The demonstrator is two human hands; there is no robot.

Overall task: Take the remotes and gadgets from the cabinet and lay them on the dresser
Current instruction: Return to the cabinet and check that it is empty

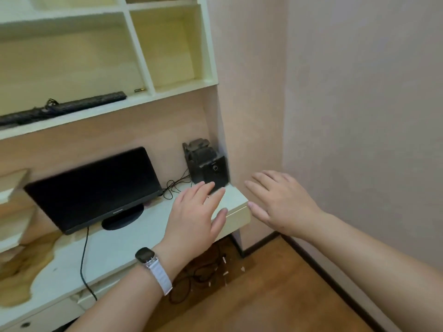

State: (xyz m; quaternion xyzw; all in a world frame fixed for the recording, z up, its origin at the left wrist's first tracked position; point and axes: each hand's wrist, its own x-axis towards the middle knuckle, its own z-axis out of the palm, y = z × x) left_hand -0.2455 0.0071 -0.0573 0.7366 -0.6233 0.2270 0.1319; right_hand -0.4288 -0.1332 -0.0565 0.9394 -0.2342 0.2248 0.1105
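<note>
Gadgets (206, 164) are sitting tucked in the counter (235, 197) corner, wall-backed. Left hand (194, 212) and right hand (280, 200) are hovering with fingers spread apart, gripping nothing, apparently for a two-sided lift.

A cream shelf unit (167, 44) with open cubbies stands above a pale desk (115, 245) whose surface is peeling at the left, set into a corner of pinkish walls (359, 92) over wood flooring (275, 295) with dark skirting (335, 283).

A cream desktop (115, 245) with peeling veneer carries a black flat monitor (96, 188) and a black boxy speaker (208, 164). The cream shelf (79, 116) above holds a long black keyboard (62, 107).
</note>
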